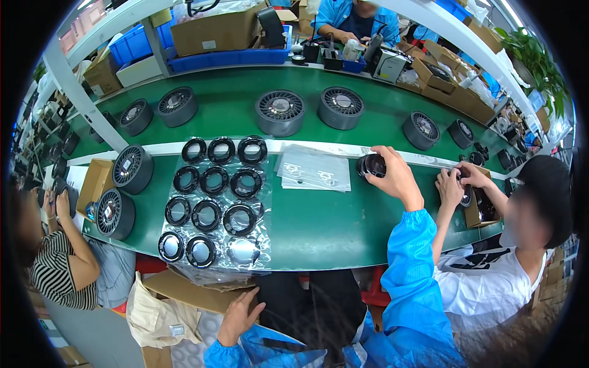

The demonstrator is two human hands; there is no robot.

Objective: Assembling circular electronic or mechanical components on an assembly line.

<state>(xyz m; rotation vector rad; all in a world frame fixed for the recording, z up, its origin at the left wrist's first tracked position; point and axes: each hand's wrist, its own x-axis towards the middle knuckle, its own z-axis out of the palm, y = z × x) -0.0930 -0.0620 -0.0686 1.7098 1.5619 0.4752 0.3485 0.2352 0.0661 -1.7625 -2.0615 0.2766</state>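
My right hand (400, 179) is closed around a black round part (372, 165) at the far edge of the green bench. Thumb and fingers curve about its sides, and its finer shape is too dark to make out. My left hand (240, 316) is low beside my lap, fingers spread, next to an open cardboard box (196, 295). Nothing shows in it. On the bench to the left, several glossy black rings (214, 181) lie in rows on a clear plastic sheet (264, 218). Between them and my right hand is a stack of flat, translucent plastic bags (314, 168).
Grey round finned units (280, 111) stand along the green conveyor (233, 86) beyond a white rail, and more (115, 213) stand at the bench's left. A person in white (491, 270) works close on my right, another in stripes (67, 270) at left. A cloth bag (161, 313) hangs lower left.
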